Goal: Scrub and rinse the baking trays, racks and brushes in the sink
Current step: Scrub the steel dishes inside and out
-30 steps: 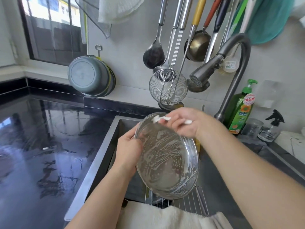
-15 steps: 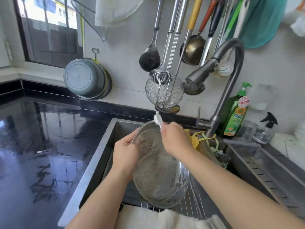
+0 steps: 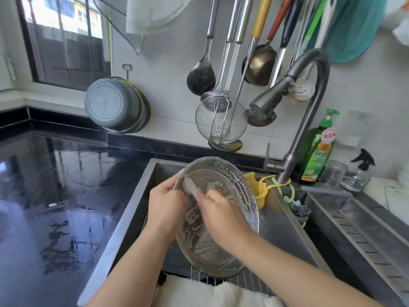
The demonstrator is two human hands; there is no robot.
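Holding the round metal tray [image 3: 221, 220] tilted over the sink [image 3: 285, 235], left hand [image 3: 164, 209] grips its left rim, fingers behind, thumb on the edge. Right hand [image 3: 219, 214] lies across the soapy inner face, fingers curled round a white brush [image 3: 189, 187]; motion blur hides the exact grip. Tray's lower edge sits above a wire rack [image 3: 239, 282] at the sink's near side, beside a white towel [image 3: 212, 294]. Faucet [image 3: 309, 103] head points toward the sink; no water visible. Green detergent bottle [image 3: 318, 151] stands right of the faucet base. Wet black surface [image 3: 55, 207] to the left.
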